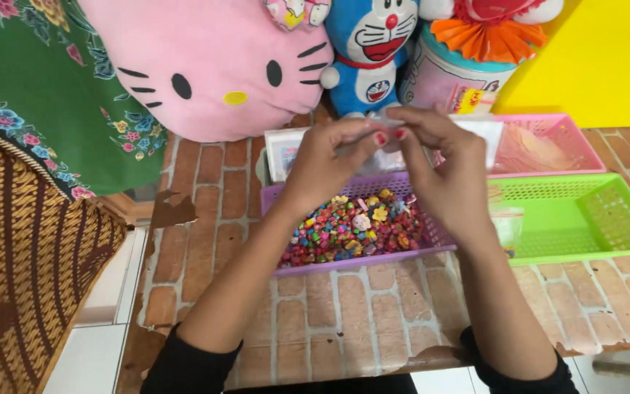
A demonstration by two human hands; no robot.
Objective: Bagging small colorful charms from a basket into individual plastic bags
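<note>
While both forearms rest over a low table covered in brick-patterned sheeting [344,321], a person's left hand [329,164] and right hand [450,171] meet above a purple basket [289,193]; the fingertips of both are pinched shut on a small clear plastic pouch [388,120], held up at the near edge of the heap so that whatever is in hand stays over the basket rather than over the table; what the pouch contains cannot be made out. Below the hands lies a pile of small colourful beads and charms [348,230], kept together by the basket's walls; a green basket [607,219] sits touching it on the right, within easy reach of the right hand, with another clear bag [508,226] at its near-left corner; a pink basket [570,138] stands just behind that. Lined along the back edge, out of the working space, are a pink cat-face cushion [213,66], a blue cat plush [370,51] and a pale round tin [442,80]; patterned cloth [38,95] hangs at the left.
</note>
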